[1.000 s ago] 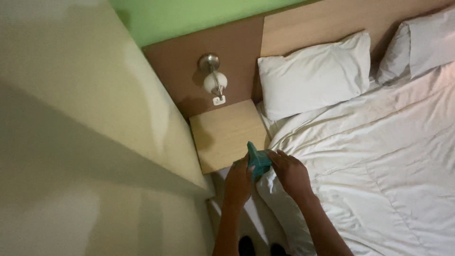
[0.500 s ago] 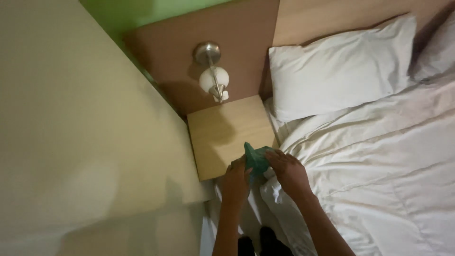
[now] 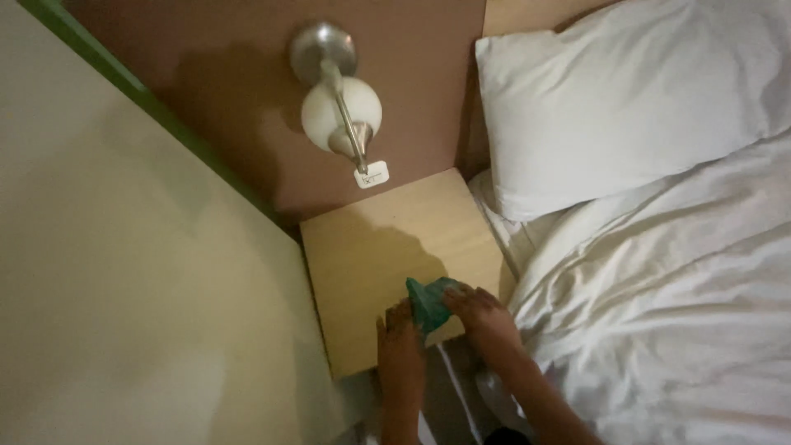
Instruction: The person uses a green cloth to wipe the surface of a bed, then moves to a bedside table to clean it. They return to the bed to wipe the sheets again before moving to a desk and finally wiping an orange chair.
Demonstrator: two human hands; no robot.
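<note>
My hands pinch a soft teal cloth [image 3: 430, 301] over the matt pale wooden bedside table [image 3: 371, 255]; the wall lamp's brushed metal arm [image 3: 346, 124] gleams beside rumpled white cotton bedding [image 3: 659, 288].

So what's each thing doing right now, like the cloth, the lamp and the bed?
Green cloth: bunched, held by both hands on the bedside table.
Left hand: gripping the cloth.
Right hand: gripping the cloth.
Wall lamp: looks off.
Pillow: lying flat.
White sheet: rumpled.
</note>
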